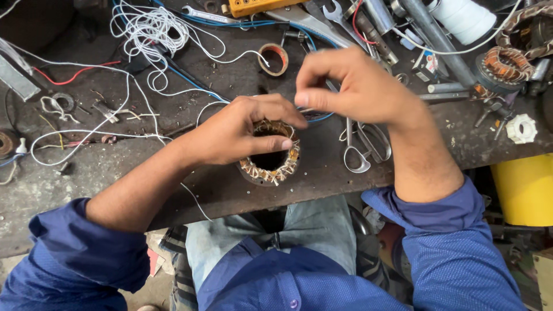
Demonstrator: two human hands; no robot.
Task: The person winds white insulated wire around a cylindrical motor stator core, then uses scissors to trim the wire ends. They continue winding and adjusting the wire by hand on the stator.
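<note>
Copper-wound motor core (269,154) sits on the worktop (230,190), heavy, rigid, windings fragile. Left hand (236,132) clamps its rim; right hand (351,86) pinches a thin wire (317,115) shut.

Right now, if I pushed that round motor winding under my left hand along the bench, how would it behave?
The motor winding probably feels heavy for its size, given its metal core packed with copper coils. Lying flat on the workbench, it would likely slide rather than roll. Its thin wire loops look easy to snag or bend.
</note>
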